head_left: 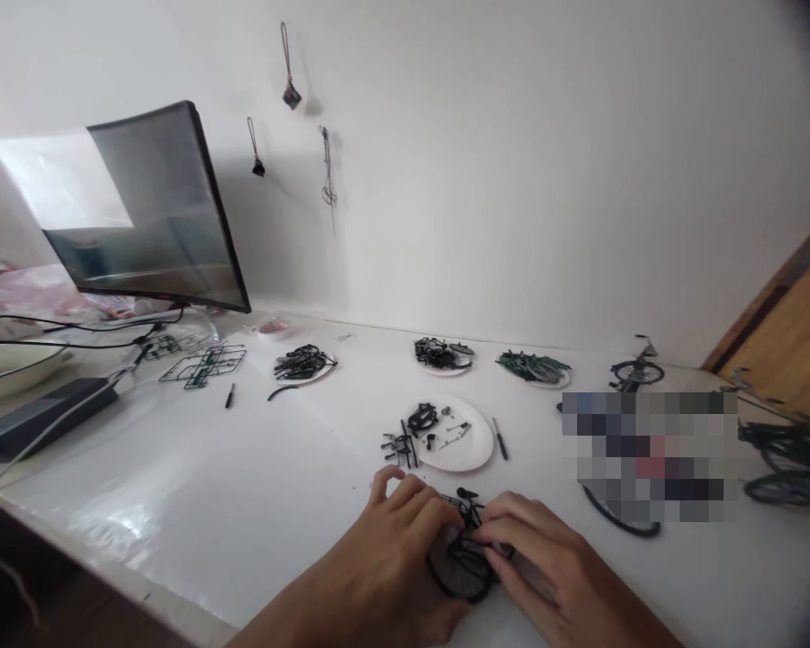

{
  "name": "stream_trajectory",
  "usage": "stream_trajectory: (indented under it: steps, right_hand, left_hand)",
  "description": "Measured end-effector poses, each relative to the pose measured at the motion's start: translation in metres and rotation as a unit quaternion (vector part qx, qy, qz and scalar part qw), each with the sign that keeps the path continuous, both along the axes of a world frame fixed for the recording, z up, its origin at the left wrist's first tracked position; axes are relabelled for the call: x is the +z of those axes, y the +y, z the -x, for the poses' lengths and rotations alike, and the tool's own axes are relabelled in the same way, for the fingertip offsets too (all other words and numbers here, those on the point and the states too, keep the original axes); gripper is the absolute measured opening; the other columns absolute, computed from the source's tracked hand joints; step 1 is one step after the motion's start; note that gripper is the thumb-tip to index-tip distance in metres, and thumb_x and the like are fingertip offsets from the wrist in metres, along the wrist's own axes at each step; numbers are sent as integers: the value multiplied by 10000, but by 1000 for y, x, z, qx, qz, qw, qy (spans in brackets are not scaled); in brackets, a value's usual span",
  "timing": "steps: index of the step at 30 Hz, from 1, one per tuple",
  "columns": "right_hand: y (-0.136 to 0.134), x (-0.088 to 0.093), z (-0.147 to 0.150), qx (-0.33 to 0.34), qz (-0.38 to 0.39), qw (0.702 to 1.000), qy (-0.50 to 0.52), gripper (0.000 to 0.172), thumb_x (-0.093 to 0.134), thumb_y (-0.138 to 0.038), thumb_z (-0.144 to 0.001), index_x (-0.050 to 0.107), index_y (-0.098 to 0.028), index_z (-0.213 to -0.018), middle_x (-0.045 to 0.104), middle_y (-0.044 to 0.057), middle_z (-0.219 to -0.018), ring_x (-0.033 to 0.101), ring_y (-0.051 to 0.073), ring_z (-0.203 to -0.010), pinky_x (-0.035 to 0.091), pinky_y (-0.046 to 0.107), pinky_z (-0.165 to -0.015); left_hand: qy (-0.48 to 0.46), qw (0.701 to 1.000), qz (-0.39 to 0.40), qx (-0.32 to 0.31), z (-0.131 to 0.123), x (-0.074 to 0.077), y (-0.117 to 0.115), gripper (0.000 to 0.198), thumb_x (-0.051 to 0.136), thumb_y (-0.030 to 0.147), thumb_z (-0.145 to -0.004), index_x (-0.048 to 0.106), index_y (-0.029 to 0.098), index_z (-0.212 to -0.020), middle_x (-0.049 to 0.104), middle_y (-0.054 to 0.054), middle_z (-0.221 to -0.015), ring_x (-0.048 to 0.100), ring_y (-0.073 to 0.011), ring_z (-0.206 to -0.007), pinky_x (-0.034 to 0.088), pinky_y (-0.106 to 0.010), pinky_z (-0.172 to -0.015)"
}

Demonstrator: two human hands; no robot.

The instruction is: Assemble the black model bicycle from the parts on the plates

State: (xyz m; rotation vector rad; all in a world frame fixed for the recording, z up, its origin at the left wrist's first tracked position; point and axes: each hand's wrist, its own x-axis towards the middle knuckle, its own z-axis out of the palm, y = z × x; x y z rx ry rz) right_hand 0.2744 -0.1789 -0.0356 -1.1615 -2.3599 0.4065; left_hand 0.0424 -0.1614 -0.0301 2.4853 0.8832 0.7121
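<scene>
A small black model bicycle (460, 589) is between my two hands near the front of the white table. My left hand (405, 531) grips it from the left, fingers curled over its frame and wheel. From the right, my right hand (540, 558) pinches at the frame with thumb and fingers closed; any small part between those fingertips is hidden. Just beyond the hands stands a white paper plate (469, 450) with small black and grey parts. Black sprue pieces (400, 445) lie at its left rim, and a screwdriver (500, 441) lies on its right.
Plates with black parts (303, 362), more black parts (438, 353) and green parts (530, 366) line the back. Green sprues (206, 364) and another screwdriver (229, 396) lie left, near a monitor (168, 207). Finished-looking model bicycles (638, 367) stand right, beside a blurred-out patch.
</scene>
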Motion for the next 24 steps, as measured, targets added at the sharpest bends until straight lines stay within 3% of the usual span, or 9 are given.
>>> stream_trajectory:
  steps: [6, 11, 16, 24]
  right_hand:
    - [2, 1, -4, 8, -26, 999, 28, 206, 446, -141, -993, 626, -235, -1027, 628, 49, -1017, 631, 173, -969, 539, 295, -834]
    - [3, 4, -8, 9, -11, 999, 44, 172, 436, -171, -1009, 593, -235, -1039, 617, 47, -1008, 636, 162, -946, 530, 278, -823]
    - [10, 6, -16, -16, 5, 998, 54, 130, 435, -187, -1012, 545, -226, -957, 603, 32, -933, 619, 145, -856, 509, 255, -769]
    - [23, 8, -27, -43, -39, 997, 59, 138, 469, -189, -964, 477, -231, -832, 561, 2, -805, 558, 147, -738, 473, 272, -704]
  left_hand:
    - [-30, 999, -38, 13, 4, 5, -3, 332, 660, 216, -800, 469, 234, -1071, 592, -18, -1009, 539, -213, -978, 342, -456, -1020]
    - [-142, 987, -67, 43, 12, 2, -2, 257, 478, 84, -843, 459, 230, -1054, 575, -42, -951, 539, -186, -876, 444, -338, -811]
    - [-187, 976, -99, 53, 29, 1, 17, 219, 409, 29, -769, 434, 210, -888, 542, -39, -851, 487, -155, -733, 362, -271, -630]
    - [-112, 975, -84, 171, 80, -7, 61, 181, 315, 19, -542, 325, 192, -595, 345, 37, -530, 316, -102, -522, 233, -231, -523]
